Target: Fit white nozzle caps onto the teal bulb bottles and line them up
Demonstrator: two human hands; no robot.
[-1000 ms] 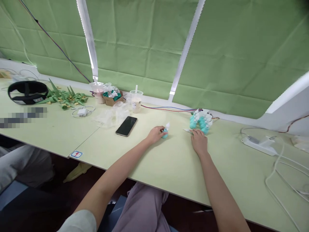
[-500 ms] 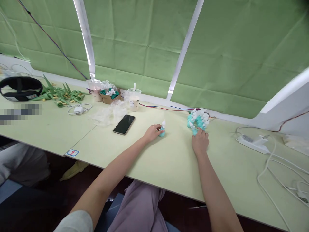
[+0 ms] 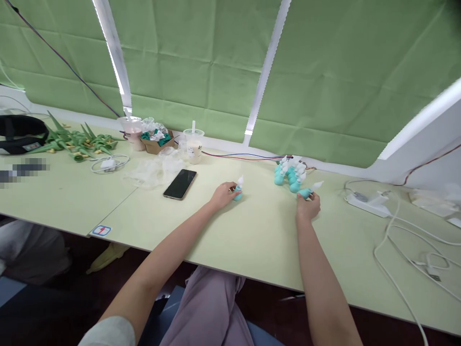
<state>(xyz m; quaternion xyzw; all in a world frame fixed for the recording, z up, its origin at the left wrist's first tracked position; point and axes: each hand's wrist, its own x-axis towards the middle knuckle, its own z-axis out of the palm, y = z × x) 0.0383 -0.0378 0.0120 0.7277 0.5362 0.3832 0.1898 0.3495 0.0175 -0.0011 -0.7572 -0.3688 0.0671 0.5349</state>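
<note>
My left hand [image 3: 222, 196] is closed around a small teal candle-shaped piece [image 3: 237, 195] with a white flame-like tip, which stands upright on the table. In my right hand [image 3: 309, 207] is a similar teal candle-shaped piece [image 3: 305, 193]. It is tilted, its white tip pointing to the upper right. Just behind and left of that hand stands a group of several more teal pieces [image 3: 294, 185] with white tips, close together near the wall.
A black phone [image 3: 180, 184] lies left of my left hand on the pale table [image 3: 248, 240]. Behind it are a clear plastic bag [image 3: 158, 168], lidded drink cups [image 3: 194, 150] and a cardboard box [image 3: 158, 145]. A power strip [image 3: 368, 205] with white cables lies to the right.
My right hand has drawn one teal piece away from the group, rightward, and tipped it over to the right. My left hand keeps its piece upright. The view has shifted slightly right.
</note>
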